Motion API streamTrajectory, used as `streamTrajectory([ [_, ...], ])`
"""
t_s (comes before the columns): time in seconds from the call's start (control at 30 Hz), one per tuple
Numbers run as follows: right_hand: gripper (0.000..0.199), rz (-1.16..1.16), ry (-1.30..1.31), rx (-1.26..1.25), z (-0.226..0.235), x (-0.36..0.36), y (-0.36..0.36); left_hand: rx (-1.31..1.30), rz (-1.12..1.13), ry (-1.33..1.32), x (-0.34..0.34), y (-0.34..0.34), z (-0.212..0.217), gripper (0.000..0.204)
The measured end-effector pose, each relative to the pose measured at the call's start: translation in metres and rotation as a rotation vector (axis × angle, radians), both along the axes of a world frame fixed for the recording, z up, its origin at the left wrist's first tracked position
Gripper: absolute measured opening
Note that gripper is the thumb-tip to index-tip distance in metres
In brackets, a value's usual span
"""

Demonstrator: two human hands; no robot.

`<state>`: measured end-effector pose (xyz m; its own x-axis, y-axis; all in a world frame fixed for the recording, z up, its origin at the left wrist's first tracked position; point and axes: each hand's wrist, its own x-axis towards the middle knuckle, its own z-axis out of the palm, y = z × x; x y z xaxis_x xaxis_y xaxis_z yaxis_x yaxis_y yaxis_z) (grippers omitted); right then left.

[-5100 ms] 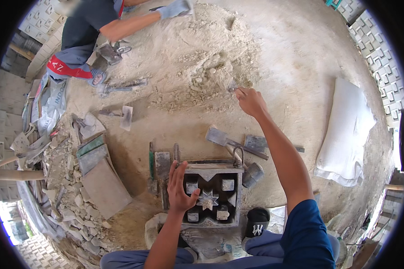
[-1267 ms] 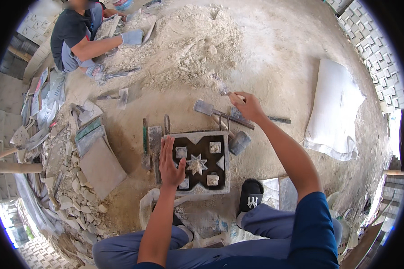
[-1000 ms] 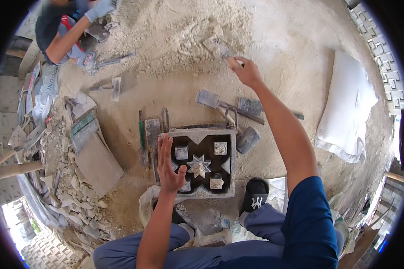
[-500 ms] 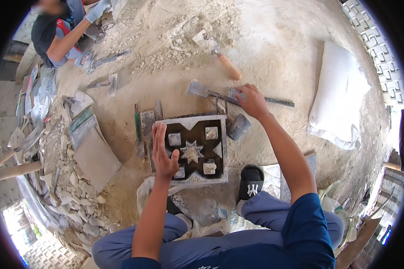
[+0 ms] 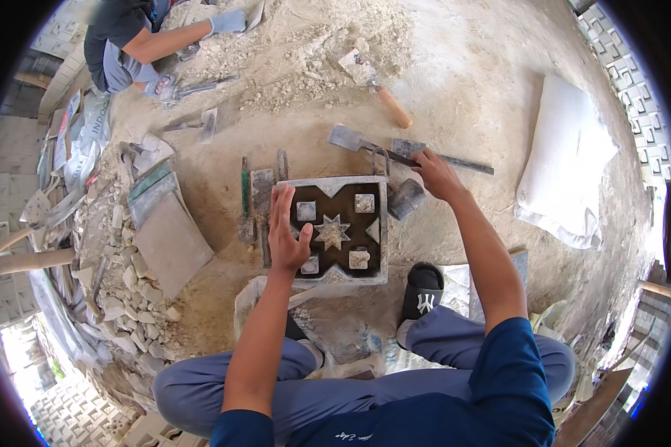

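Observation:
A square metal mould [image 5: 385, 231] lies in front of me, with small blocks and an eight-pointed star [image 5: 332, 232] inside its dark-lined cavity. My left hand [image 5: 287, 232] rests flat along the mould's left side, fingers stretched and thumb apart. Beyond the far right corner, my right hand [image 5: 438, 176] has its fingers closed at the handle end of a flat-bladed metal scraper [image 5: 344, 138]. A second flat metal tool [image 5: 408, 147] lies beside those fingers, its dark bar running to the right. Next to the mould stands a grey mallet head [image 5: 407, 199].
A wooden-handled trowel [image 5: 394, 108] lies farther off near loose powder. Stacked flat plates [image 5: 173, 246] and rubble [image 5: 119, 305] are at left, a white sack [image 5: 566, 160] at right. A green-handled tool [image 5: 245, 186] lies left of the mould. A gloved co-worker [image 5: 164, 45] crouches at far left.
My right hand has drawn down onto the scraper's handle, its fingers now closing there. My left hand stays on the mould. The co-worker's gloved hand has moved right; the whole view has shifted slightly.

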<state>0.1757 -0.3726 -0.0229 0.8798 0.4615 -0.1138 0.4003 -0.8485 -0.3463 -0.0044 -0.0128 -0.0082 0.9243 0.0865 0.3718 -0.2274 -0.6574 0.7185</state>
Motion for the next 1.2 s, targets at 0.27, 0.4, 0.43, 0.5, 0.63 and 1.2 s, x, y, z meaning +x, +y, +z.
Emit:
streamTrajectory([
  [0.27,0.025,-0.12,0.162,0.312,0.03,-0.018,0.026,0.058,0.004,0.011,-0.007,0.006,0.002,0.071],
  [0.4,0.023,-0.337,0.171,0.577,0.0,-0.021,0.009,-0.006,-0.023,0.023,0.0,-0.002,0.001,0.073],
  [0.43,0.024,-0.541,0.205,0.705,0.004,-0.022,0.019,-0.011,-0.02,0.026,-0.003,0.003,0.002,0.073],
  [0.5,0.018,-0.819,0.239,1.099,0.009,-0.015,0.037,-0.001,-0.012,0.03,-0.003,0.008,0.005,0.074],
  [0.63,0.02,-1.041,0.504,1.691,0.004,0.025,0.044,-0.019,-0.025,0.023,0.001,0.006,0.0,0.075],
  [1.2,0.071,-0.13,0.231,1.863,0.205,-0.018,0.11,-0.033,-0.01,0.01,-0.001,0.003,-0.003,0.076],
])
